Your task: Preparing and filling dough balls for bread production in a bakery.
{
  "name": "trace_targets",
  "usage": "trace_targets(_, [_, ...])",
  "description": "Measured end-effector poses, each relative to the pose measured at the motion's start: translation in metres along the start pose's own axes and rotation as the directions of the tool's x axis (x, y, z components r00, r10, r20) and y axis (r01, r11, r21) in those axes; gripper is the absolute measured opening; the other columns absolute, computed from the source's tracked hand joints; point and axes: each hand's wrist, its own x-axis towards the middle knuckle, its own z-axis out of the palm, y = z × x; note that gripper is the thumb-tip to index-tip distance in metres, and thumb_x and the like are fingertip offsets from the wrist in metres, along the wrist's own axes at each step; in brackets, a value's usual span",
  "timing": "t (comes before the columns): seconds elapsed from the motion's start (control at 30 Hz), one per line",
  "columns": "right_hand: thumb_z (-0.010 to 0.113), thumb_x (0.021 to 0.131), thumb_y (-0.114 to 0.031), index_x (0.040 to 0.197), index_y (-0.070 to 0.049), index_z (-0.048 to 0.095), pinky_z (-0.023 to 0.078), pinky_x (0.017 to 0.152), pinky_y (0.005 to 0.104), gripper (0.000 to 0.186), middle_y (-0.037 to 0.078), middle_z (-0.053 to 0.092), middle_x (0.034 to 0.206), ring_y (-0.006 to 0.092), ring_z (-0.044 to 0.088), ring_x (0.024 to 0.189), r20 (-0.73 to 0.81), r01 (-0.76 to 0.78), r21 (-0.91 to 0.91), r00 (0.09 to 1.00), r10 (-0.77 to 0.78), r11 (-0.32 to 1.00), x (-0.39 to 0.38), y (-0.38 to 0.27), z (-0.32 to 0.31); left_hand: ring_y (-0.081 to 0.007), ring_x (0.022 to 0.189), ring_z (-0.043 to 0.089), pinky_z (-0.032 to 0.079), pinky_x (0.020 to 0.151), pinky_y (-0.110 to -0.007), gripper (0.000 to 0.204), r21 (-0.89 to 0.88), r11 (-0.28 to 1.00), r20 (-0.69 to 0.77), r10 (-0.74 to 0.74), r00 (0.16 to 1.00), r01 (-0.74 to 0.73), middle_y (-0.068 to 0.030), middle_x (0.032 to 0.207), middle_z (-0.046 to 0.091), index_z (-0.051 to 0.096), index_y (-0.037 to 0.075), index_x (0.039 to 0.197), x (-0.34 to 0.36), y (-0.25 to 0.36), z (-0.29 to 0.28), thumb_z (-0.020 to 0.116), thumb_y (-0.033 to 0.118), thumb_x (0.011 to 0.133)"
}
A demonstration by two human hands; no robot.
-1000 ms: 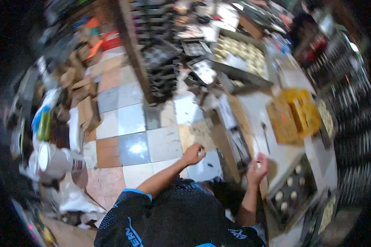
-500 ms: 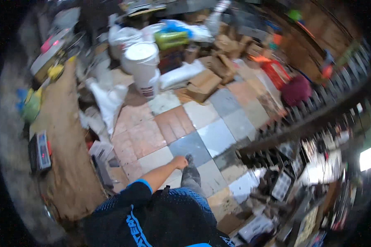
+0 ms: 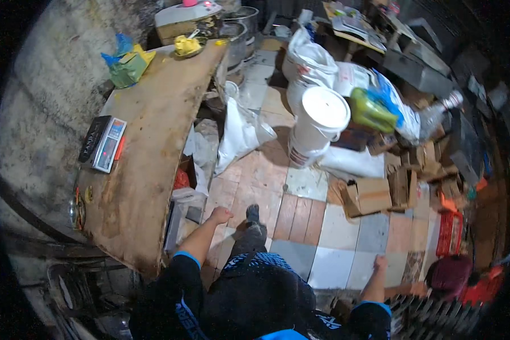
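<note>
My left hand [image 3: 221,215] hangs over the tiled floor, just right of a long wooden table [image 3: 144,187]. Its fingers are curled in and nothing shows in them. My right hand [image 3: 381,262] is lower right over pale tiles, loosely closed and also without anything visible in it. Neither hand touches an object. Between them one foot in a dark shoe [image 3: 253,213] is set forward. On the table, nearest my left hand, stands a digital scale [image 3: 109,145] with red lit digits, beside a dark box. Farther along lie a green bag [image 3: 127,69] and a yellow bundle [image 3: 188,45].
Lidded white buckets [image 3: 317,122] stand ahead, beside white sacks [image 3: 309,59] and a green bag [image 3: 373,110]. Open cardboard boxes [image 3: 367,196] lie on the right. A red crate [image 3: 449,233], a maroon item [image 3: 449,276] and a metal toothed rack [image 3: 430,314] are at lower right.
My view has swung left, so the table and buckets sit farther right in it. My right hand has come into view. My left hand stays closed.
</note>
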Motion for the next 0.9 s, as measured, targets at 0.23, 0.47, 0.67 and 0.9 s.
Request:
trace_targets(0.23, [0.054,0.089,-0.015,0.101,-0.003,0.061,0.045,0.063,0.0278,0.019,0.002,0.059,0.083,0.0127,0.053,0.072,-0.414,0.565,0.659,0.824,-0.388,0.497,0.099,-0.433,-0.19,-0.0341,0.096,0.063,0.05,0.082,-0.042,0.053,-0.064,0.963,0.04,-0.26,0.965,0.262,-0.021,0.103,0.064,0.068,0.001,0.093,0.11,-0.082,-0.038,0.063,0.049,0.073])
trace_targets(0.47, [0.068,0.076,-0.02,0.078,-0.003,0.06,0.048,0.061,0.0349,0.019,0.014,0.059,0.072,0.025,0.06,0.068,-0.021,0.631,0.527,0.68,-0.733,0.569,0.032,-0.652,-0.178,-0.0201,0.07,0.064,0.049,0.067,-0.036,0.044,-0.364,0.925,-0.103,-0.153,0.983,0.106,-0.0142,0.076,0.067,0.07,0.002,0.086,0.245,-0.009,-0.162,0.071,0.044,0.074])
trace_targets(0.67, [0.067,0.078,-0.019,0.078,0.001,0.057,0.048,0.061,0.0359,0.022,0.018,0.058,0.074,0.0269,0.061,0.064,0.045,0.344,0.627,0.88,-0.473,0.699,0.147,-0.702,-0.158,-0.0316,0.079,0.066,0.051,0.071,-0.039,0.042,-0.315,0.94,-0.079,-0.161,0.984,0.129,-0.015,0.089,0.069,0.072,0.011,0.089,0.428,0.03,-0.239,0.067,0.05,0.074])
trace_targets(0.9, [0.058,0.084,-0.011,0.086,0.0,0.057,0.046,0.061,0.0286,0.011,0.009,0.059,0.073,0.0145,0.056,0.067,-0.241,0.364,0.735,0.929,-0.282,0.572,0.384,-0.869,-0.266,-0.0278,0.08,0.063,0.048,0.074,-0.041,0.035,0.019,0.999,-0.017,0.028,0.999,-0.027,-0.0101,0.081,0.068,0.07,0.009,0.083,0.558,0.133,-0.408,0.057,0.042,0.082])
